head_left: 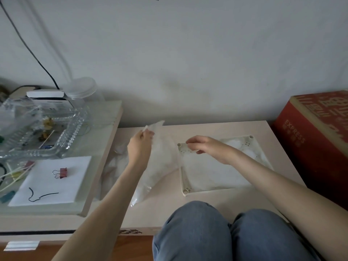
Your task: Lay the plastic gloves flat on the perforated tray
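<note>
A cream perforated tray lies on the low beige table, with thin clear plastic gloves spread across it. My left hand pinches the top of a clear plastic bag that hangs just left of the tray, its lower end touching the table. My right hand hovers over the tray's far left corner with its fingers curled together; whether they pinch a glove edge is unclear. More crumpled clear plastic lies left of the bag.
A red cardboard box stands right of the table. On the raised surface at left sit a glass tray, a clear jar, white paper with a red binder clip. My knees are at the table's front edge.
</note>
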Demonstrator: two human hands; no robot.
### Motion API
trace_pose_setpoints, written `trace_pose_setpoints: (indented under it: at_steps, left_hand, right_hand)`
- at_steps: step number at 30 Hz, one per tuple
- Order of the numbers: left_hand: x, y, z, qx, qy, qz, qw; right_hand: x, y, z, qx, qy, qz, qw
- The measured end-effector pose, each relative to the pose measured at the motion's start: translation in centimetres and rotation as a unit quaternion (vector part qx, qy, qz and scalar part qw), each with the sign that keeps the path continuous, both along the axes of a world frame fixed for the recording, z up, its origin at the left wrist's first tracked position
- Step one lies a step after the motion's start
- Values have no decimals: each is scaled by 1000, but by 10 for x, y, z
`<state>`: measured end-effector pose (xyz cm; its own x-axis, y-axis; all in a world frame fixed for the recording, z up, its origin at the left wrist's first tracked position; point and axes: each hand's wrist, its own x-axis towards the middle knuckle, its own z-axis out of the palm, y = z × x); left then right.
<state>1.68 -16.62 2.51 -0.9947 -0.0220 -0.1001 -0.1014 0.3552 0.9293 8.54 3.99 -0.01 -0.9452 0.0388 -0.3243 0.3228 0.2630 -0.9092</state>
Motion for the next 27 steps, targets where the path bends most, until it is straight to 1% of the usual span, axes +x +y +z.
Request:
trace_pose_setpoints:
  at_steps: [1, 2, 3, 4, 6, 8, 10, 11, 13, 14, 17, 19, 22, 24, 25, 27]
  left_hand:
    - [0, 5, 10, 104, -41, -3, 994]
    - [2, 10, 21, 212, -95, -25, 972]
    - [3, 16, 31, 309, -147, -55, 938]
    - [4, 21, 38, 383, -188, -83, 900]
    - [5, 31, 46, 477, -241, -118, 837]
    - [6, 42, 49, 537, -280, -135, 784]
    - [7, 52, 44, 570, -305, -138, 750]
    - [8, 58, 38, 569, -310, -137, 749]
    - [9, 68, 28, 550, -310, -130, 764]
    - [10, 71, 23, 544, -308, -125, 770]
    - [15, 79, 12, 540, -315, -141, 768]
    - [18, 80, 8, 539, -321, -164, 761]
    - [12, 72, 5, 504, -336, -225, 763]
    - [3, 67, 4, 422, -347, -271, 793]
    - [-1, 69, 1, 360, -341, -293, 817]
    - [-4, 76, -5, 226, -294, -337, 866]
  right_hand:
    - [-3, -2, 0, -42, 8, -11, 999]
    - [-5, -4, 1, -88, 9, -19, 996]
    - [-7, -7, 3, -130, 4, -23, 991]
    - [-9, -9, 5, -172, -7, -27, 985]
    - [-12, -10, 6, -252, -30, -19, 967]
    - [-11, -5, 7, -329, -25, 7, 944]
    - [-6, 0, 10, -386, -16, 16, 922]
    - [-4, 4, 10, -412, -10, 17, 911]
    - [2, 8, 10, -454, 8, 5, 891]
    - [4, 11, 10, -462, 18, -5, 887]
    - [11, 27, 6, -437, 23, -31, 898]
    - [16, 43, 1, -422, 22, -69, 904]
    - [26, 60, 2, -376, 23, -90, 922]
    - [32, 68, 6, -313, 28, -88, 945]
    - [34, 73, 5, -285, 34, -85, 954]
    - [36, 79, 4, -265, 33, -80, 960]
